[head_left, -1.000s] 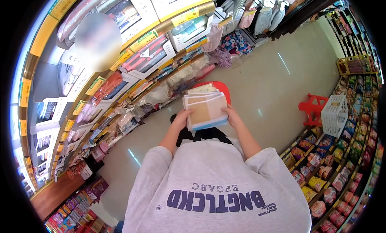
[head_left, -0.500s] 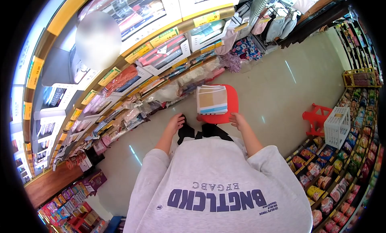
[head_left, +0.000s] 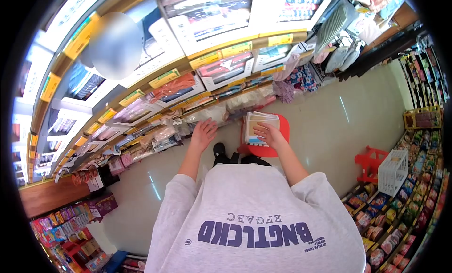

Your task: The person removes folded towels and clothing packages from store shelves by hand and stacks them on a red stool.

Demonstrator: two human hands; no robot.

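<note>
My left hand (head_left: pixel 204 134) is raised with its fingers apart, holding nothing. It is nearest to the lower rows of the shelf, where clear-wrapped goods (head_left: pixel 200 114) lie. My right hand (head_left: pixel 268 134) hangs above a red stool (head_left: pixel 284 132), palm turned inward and fingers spread. On the stool's seat rests a stack of flat white-edged packages (head_left: pixel 260 117), partly covered from view by my right hand. Whether the fingertips touch the stack I cannot tell.
Shelves of boxed textiles (head_left: pixel 226 68) with yellow price tags curve along the left and front. A white plastic basket (head_left: pixel 393 172) stands by another red stool (head_left: pixel 370 163) on the right, beside racks of packaged snacks (head_left: pixel 400 212). Grey tiled floor (head_left: pixel 325 132) runs between.
Both hands have risen and moved forward; the right has gone from the stool's near edge to above the stack. The view has shifted, bringing more of the shelf into sight.
</note>
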